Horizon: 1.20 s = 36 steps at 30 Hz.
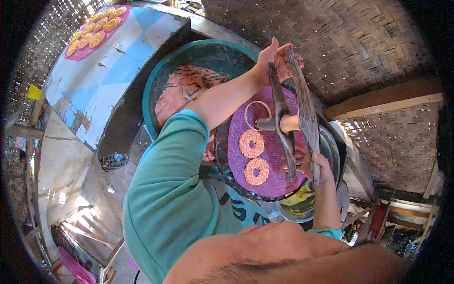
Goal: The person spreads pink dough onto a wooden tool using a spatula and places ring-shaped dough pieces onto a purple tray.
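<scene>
Here, I'm holding a wooden press (309, 104), left hand (283, 65) curling round its far end, right hand (324, 168) clasping its near end, dough rings (250, 153) lying left.

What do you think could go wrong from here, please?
The wooden press could tilt if the left hand and right hand squeeze unevenly. Its grey cylinder, close to the pale ring in this view, might nudge it. If lowered, the press could also smear the dough rings nearby.
</scene>
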Each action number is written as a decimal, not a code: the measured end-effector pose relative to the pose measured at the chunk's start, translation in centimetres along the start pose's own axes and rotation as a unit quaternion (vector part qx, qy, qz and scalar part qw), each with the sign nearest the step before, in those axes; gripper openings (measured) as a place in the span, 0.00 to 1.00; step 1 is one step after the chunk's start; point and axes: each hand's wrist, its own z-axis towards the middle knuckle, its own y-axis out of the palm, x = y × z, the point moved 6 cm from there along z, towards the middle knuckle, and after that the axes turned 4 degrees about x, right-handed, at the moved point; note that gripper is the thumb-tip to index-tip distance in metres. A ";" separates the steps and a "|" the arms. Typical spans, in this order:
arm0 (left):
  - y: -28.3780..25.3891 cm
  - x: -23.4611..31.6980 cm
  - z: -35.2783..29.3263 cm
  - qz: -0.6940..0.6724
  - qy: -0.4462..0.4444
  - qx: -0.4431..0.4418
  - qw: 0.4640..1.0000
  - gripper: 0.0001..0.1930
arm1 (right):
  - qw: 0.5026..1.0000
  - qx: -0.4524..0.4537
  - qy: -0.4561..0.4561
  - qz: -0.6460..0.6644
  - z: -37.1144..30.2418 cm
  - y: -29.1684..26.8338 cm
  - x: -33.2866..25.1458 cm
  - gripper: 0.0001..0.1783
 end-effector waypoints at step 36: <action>1.7 3.4 -3.4 0.144 0.053 0.058 0.986 0.24 | 0.990 0.106 -0.026 -0.090 2.0 2.2 0.6 0.29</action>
